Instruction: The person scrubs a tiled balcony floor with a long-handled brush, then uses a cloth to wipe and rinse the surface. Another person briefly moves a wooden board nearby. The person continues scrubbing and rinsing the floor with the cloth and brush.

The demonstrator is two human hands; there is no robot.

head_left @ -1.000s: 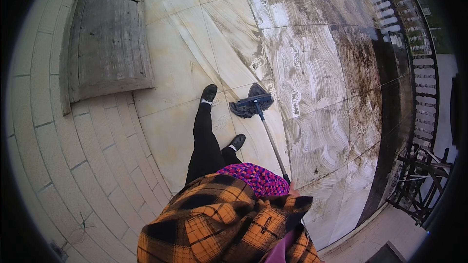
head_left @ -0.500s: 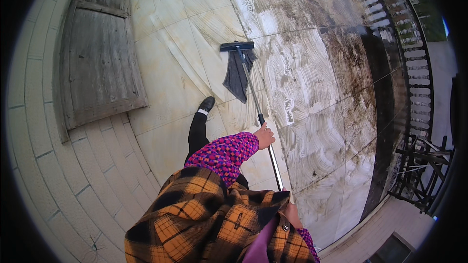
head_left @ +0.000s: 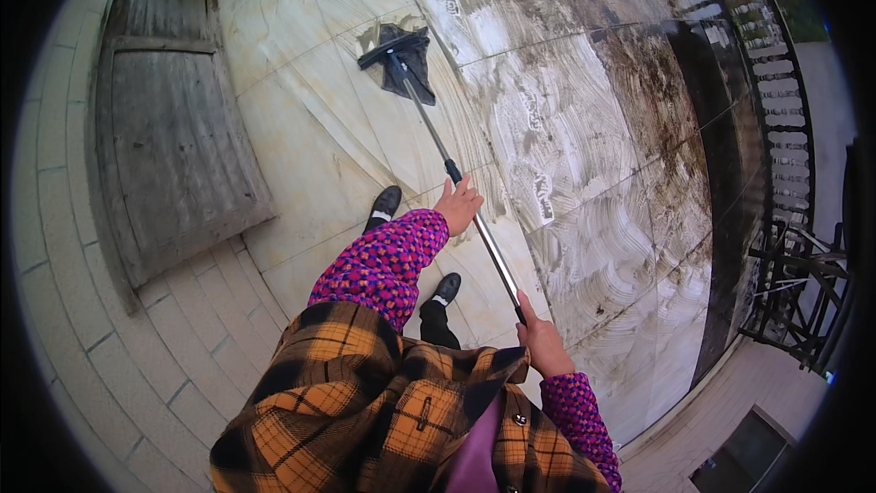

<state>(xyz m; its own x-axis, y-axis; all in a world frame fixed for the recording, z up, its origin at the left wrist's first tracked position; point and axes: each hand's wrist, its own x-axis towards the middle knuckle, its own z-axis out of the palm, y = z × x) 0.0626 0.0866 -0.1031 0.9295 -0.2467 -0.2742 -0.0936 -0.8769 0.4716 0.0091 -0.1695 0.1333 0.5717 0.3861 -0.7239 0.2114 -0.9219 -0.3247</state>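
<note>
Currently, the right hand (head_left: 545, 349) grips the mop handle (head_left: 495, 256) near its body-side end; the left hand (head_left: 459, 205) lies against it higher up, fingers loosely extended, whether closed around it I cannot tell. The bar-shaped mop head (head_left: 394, 50) sits across a dark cloth (head_left: 421, 75) on pale floor tiles (head_left: 292, 141).

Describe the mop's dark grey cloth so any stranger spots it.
Start at the weathered grey wooden door, upper left. Rightward, over pale tiles, a silver metal pole ends in a straight dark crossbar. The dark grey cloth beneath spreads limp, unlike that bar.
</note>
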